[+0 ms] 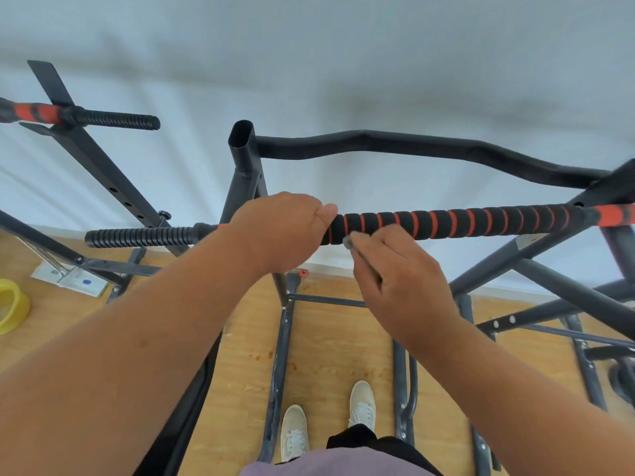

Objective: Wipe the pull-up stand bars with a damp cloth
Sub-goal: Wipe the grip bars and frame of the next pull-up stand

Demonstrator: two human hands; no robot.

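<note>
A light wooden floor [330, 341] carries everything. The dark metal base rails of the pull-up stand [280, 365] rest on it, running toward a white wall. At the far left lie a yellow ring-shaped object [10, 309] and, just beyond it, a flat printed paper sheet [70, 278]. Two pale lace-up shoes [361, 403] stand side by side between the rails.

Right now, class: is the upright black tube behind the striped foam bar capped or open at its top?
Open. The upright black tube shows a dark hollow mouth at its top end, with no cap or plug visible.
</note>
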